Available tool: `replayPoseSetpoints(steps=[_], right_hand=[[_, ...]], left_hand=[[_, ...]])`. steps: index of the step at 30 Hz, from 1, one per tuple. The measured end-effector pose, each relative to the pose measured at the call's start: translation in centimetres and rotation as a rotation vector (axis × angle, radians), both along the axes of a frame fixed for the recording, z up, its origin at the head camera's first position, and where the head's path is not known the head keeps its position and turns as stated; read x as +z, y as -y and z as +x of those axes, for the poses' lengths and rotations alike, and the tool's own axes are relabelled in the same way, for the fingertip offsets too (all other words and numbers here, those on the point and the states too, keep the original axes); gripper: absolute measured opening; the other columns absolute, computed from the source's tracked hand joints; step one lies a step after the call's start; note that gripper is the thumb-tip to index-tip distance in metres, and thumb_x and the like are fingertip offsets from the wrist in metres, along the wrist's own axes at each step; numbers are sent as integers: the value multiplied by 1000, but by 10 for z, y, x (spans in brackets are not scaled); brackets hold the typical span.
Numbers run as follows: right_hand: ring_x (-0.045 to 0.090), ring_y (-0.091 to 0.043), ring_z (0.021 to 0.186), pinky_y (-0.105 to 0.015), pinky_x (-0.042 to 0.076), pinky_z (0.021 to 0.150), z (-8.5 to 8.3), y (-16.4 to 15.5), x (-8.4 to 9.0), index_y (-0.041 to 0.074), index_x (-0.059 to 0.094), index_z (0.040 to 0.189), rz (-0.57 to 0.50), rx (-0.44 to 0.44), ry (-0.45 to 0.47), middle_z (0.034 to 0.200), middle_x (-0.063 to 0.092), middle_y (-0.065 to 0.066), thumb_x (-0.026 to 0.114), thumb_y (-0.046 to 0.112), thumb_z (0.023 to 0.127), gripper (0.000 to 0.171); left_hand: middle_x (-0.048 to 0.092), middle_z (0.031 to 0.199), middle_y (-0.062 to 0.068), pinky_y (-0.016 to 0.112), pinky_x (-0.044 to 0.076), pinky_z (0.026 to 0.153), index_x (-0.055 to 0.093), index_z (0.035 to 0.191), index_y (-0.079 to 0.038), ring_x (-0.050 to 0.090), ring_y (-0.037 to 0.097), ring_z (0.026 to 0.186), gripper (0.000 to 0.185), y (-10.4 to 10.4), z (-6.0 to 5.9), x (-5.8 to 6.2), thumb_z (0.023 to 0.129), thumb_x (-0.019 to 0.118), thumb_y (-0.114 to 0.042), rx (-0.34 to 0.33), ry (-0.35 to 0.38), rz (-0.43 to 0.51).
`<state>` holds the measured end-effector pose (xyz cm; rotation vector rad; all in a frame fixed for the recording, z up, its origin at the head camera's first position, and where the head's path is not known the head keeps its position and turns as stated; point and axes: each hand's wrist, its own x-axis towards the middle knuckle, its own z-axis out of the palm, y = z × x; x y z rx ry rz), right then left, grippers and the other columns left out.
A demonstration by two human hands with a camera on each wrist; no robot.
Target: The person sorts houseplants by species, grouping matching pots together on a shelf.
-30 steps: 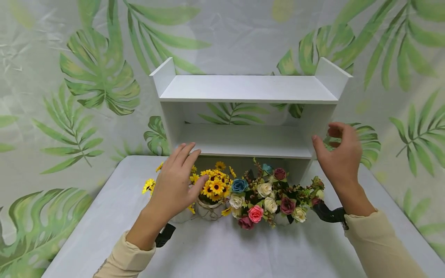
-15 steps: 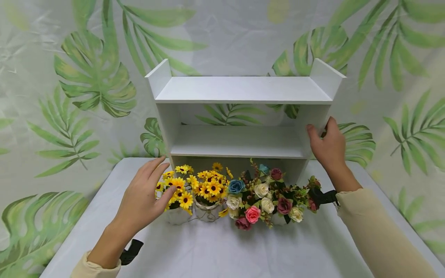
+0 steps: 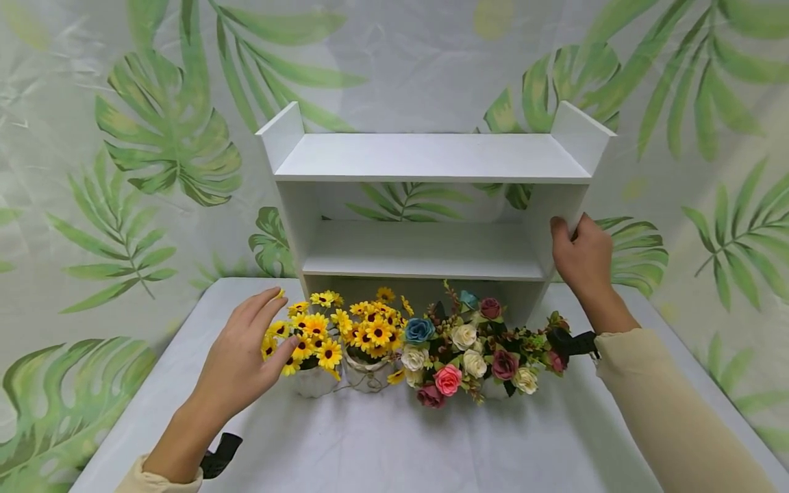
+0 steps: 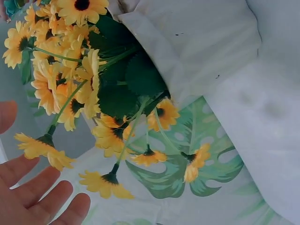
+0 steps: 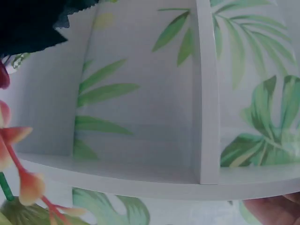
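Head view: right hand gripping right side panel of white wooden two-tier shelf, steadying it on grey table; left hand open, fingers brushing yellow artificial daisy bunch in white pot before shelf; left wrist view: spread fingers beside blooms, holding nothing; right wrist view: shelf boards close, grip hidden

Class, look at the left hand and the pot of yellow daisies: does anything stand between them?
Nothing visible does. The left hand is open right beside the yellow daisies, fingers at the outer blooms, with only bare table below. The rose bouquet lies on the far side.
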<state>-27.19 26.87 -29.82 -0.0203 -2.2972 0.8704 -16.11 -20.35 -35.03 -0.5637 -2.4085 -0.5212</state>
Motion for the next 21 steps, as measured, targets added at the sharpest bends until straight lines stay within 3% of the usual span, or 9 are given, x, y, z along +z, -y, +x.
replayPoseSetpoints(steps=[3,6,9,13,15,17,21], right_hand=[[52,-25,52,-32,36,49,0,1,3,-5,58,89,41,-13,-44,67,57,-23,43,26,103,37],[44,-16,48,-30,33,46,0,1,2,-4,55,83,62,-12,-56,62,54,-21,43,24,103,37],[54,-28,51,-31,36,47,0,2,0,-8,59,87,58,-3,-62,70,60,-29,44,23,103,38],[63,-46,66,-33,39,49,-1,2,-1,-11,60,93,46,13,-64,80,63,-36,43,23,103,39],[63,-47,67,-33,39,50,0,3,-1,-11,60,93,39,17,-61,80,63,-36,43,23,103,39],[60,-40,60,-31,37,49,0,3,0,-10,60,90,37,12,-65,78,63,-35,44,23,103,39],[61,-39,61,-29,36,49,1,2,0,-10,61,91,27,12,-64,79,64,-34,44,22,102,38]], left_hand=[[55,141,18,58,48,97,59,130,2,50,38,129,54,2,2,-2,82,78,-13,-6,0,14],[58,138,16,55,49,95,61,127,1,52,36,126,51,4,6,-7,80,78,-11,-10,-27,28],[63,130,14,48,49,93,65,123,1,57,33,120,45,9,11,-13,81,76,-12,-17,-87,34],[72,110,8,37,53,82,72,108,-3,66,24,101,31,12,20,-23,97,60,-28,-76,-168,2],[73,99,3,30,54,72,74,98,-6,67,19,87,39,10,24,-30,102,48,-34,-125,-196,-36],[73,92,0,27,54,63,75,90,-8,64,15,77,46,7,27,-36,104,40,-36,-155,-231,-94],[71,85,-2,23,49,53,73,83,-10,57,12,65,40,-2,34,-47,103,42,-24,-212,-355,-186]])
